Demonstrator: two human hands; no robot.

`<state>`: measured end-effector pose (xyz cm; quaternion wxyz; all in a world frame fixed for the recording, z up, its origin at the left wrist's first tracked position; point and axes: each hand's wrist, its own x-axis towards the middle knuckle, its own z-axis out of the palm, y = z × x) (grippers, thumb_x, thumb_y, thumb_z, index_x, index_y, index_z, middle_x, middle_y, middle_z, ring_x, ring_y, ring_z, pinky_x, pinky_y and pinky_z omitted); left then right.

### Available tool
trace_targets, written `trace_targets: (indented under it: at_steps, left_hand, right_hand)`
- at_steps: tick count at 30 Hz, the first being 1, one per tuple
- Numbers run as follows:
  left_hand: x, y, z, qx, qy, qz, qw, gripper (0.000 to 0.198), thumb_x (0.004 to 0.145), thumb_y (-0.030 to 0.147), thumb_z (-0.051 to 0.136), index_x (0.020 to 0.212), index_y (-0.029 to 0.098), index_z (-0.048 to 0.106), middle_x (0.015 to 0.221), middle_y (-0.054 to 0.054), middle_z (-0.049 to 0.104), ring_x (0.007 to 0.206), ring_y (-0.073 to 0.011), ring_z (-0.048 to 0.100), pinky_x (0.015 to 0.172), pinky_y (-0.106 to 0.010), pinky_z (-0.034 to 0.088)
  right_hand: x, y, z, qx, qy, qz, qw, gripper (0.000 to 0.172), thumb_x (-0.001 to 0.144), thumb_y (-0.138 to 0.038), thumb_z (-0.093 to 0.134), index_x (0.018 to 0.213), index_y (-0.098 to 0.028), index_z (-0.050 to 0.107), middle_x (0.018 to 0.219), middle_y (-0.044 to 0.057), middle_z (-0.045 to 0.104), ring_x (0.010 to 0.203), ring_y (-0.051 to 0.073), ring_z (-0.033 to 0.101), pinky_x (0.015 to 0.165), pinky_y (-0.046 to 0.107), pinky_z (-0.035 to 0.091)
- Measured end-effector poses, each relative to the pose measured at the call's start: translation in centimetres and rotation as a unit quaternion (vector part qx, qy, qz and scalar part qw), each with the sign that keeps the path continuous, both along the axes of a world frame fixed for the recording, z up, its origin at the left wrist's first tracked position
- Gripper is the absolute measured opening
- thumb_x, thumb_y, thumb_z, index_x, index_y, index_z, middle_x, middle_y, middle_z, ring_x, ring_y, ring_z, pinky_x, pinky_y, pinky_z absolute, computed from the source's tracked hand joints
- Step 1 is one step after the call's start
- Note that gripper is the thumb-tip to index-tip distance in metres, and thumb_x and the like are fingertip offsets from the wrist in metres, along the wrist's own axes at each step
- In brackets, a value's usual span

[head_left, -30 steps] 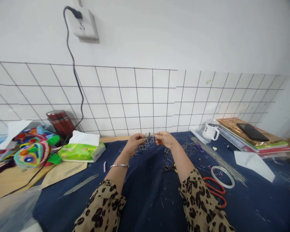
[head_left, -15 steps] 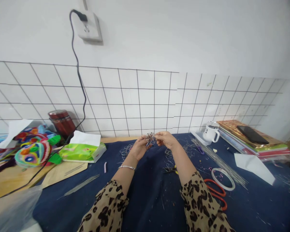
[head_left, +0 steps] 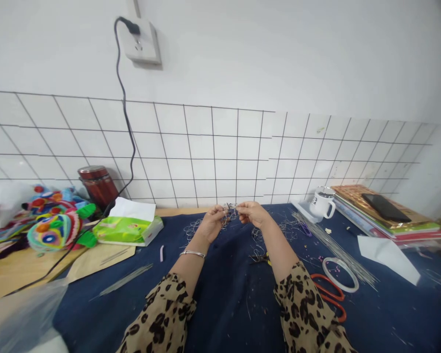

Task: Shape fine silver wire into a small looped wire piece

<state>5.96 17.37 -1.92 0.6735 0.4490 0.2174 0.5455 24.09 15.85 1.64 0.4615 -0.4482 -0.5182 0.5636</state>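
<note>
Between my two hands is a small bundle of bent silvery wire (head_left: 230,210), held up near the far edge of the table. My left hand (head_left: 212,223) has its fingers closed on the wire's left side. From the right, my right hand (head_left: 253,214) pinches it between thumb and fingertips. The wire's exact shape is too small to make out. Loose curls of thin wire (head_left: 191,229) lie behind my left hand, and more coiled wire (head_left: 257,236) lies beside my right wrist. Pliers with yellow on the handle (head_left: 265,258) are partly hidden by my right forearm.
Red-handled scissors (head_left: 329,291), a white ring (head_left: 340,274) and long straight wires (head_left: 330,245) lie right. Beyond them stand a white mug (head_left: 322,203) and stacked books (head_left: 385,211). At left are a tissue pack (head_left: 127,230), a colourful plush toy (head_left: 55,233) and a red jar (head_left: 98,186).
The view has shifted slightly. Both hands still grip the wire bundle, its angle a little changed. At far left, a white item has moved, and part of another person's hand now shows there.
</note>
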Motion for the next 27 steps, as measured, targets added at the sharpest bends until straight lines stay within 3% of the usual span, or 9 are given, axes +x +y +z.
trace_targets:
  at_steps: [5, 10, 16, 27]
  left_hand:
    - [-0.9, 0.5, 0.2, 0.014, 0.049, 0.010, 0.999, 0.028, 0.058, 0.021, 0.076, 0.075, 0.016, 0.054, 0.072, -0.001, 0.062, 0.071, -0.0134, 0.061, 0.064, -0.027, 0.047]
    - [-1.7, 0.7, 0.6, 0.029, 0.075, 0.014, 0.997, 0.028, 0.058, 0.020, 0.077, 0.076, 0.015, 0.056, 0.073, -0.002, 0.062, 0.084, -0.0182, 0.063, 0.067, -0.026, 0.048]
    - [-1.8, 0.5, 0.8, 0.034, 0.086, 0.018, 0.996, 0.030, 0.058, 0.022, 0.077, 0.079, 0.015, 0.057, 0.076, -0.003, 0.064, 0.089, -0.0206, 0.063, 0.067, -0.027, 0.049]
    - [-1.2, 0.8, 0.2, 0.042, 0.101, 0.043, 0.993, 0.026, 0.061, 0.028, 0.075, 0.076, 0.015, 0.058, 0.075, -0.002, 0.064, 0.066, -0.0117, 0.059, 0.066, -0.028, 0.048]
  right_hand:
    - [0.4, 0.0, 0.3, 0.001, -0.003, -0.004, 1.000, 0.022, 0.070, -0.025, 0.071, 0.083, -0.012, 0.059, 0.056, 0.000, 0.059, 0.047, 0.009, 0.055, 0.043, 0.020, 0.048]
    - [0.8, -0.3, 0.5, 0.008, 0.000, 0.008, 1.000, 0.025, 0.069, -0.025, 0.072, 0.086, -0.012, 0.060, 0.059, 0.001, 0.061, 0.050, 0.010, 0.057, 0.046, 0.021, 0.050]
    - [0.6, -0.6, 0.6, 0.014, 0.004, 0.013, 1.000, 0.027, 0.071, -0.035, 0.070, 0.079, -0.012, 0.058, 0.058, 0.002, 0.061, 0.050, 0.010, 0.057, 0.046, 0.021, 0.049]
    - [-0.2, -0.3, 0.0, 0.013, -0.010, -0.013, 1.000, 0.028, 0.070, -0.037, 0.070, 0.079, -0.015, 0.056, 0.058, 0.000, 0.060, 0.048, 0.010, 0.056, 0.043, 0.020, 0.048]
